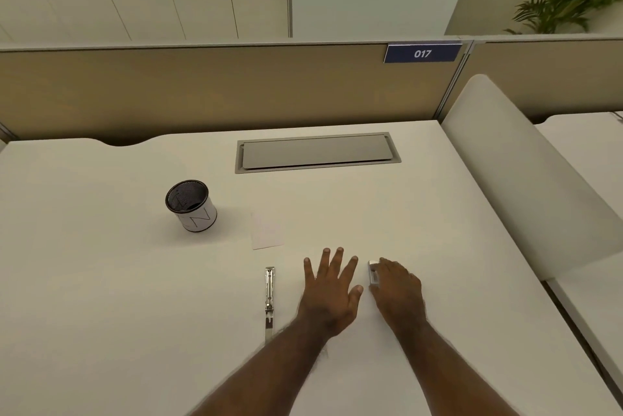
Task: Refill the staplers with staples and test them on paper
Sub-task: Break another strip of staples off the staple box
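A metal stapler (pixel 269 297) lies unfolded flat on the white desk, pointing away from me. My left hand (pixel 332 287) rests just right of it, palm down with fingers spread and holding nothing. My right hand (pixel 397 291) covers a small silver object (pixel 373 272), probably a second stapler or a staple box; its fingers curl over it, and most of it is hidden. A small white slip of paper (pixel 267 230) lies beyond the stapler.
A black mesh pen cup (pixel 191 205) with a white label stands at the left. A grey cable hatch (pixel 317 152) is set into the desk at the back. A white divider (pixel 526 179) borders the right side, a beige partition (pixel 202 88) the back.
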Available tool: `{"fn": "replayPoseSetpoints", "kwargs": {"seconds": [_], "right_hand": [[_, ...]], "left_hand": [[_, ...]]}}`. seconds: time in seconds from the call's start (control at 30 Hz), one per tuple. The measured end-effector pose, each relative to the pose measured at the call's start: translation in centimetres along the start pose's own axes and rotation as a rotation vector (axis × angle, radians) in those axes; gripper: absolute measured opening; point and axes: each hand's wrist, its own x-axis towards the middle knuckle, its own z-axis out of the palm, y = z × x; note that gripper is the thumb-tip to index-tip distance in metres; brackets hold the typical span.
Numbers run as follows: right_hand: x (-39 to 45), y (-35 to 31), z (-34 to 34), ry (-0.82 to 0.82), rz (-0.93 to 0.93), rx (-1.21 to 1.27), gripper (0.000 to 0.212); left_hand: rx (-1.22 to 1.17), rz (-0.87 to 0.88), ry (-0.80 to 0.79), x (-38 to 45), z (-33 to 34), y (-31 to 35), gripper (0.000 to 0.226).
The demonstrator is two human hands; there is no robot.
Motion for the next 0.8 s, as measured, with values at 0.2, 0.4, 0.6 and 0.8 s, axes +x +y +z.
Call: {"fn": "replayPoseSetpoints", "kwargs": {"seconds": [0.2,0.4,0.6,0.8], "right_hand": [[0.9,0.4,-1.5,0.045,-0.017,0.172,0.045],[-0.1,-1.2,-5.1,0.177,-0.176,0.389,0.059],[-1.4,-3.0,-9.2,0.171,-0.287,0.398,0.060],[-1.6,-3.7,-11.3,0.138,-0.342,0.400,0.062]], "left_hand": [[-0.326,-0.031,0.013,0.5,-0.6,0.3,0.058],[-1.018,-0.279,0.025,1.5,-3.9,0.2,0.039],[-1.821,-0.314,-0.178,0.8,-6.0,-1.4,0.032],[-2.062,-0.213,-0.251,0.5,-7.0,-2.0,0.054]]}}
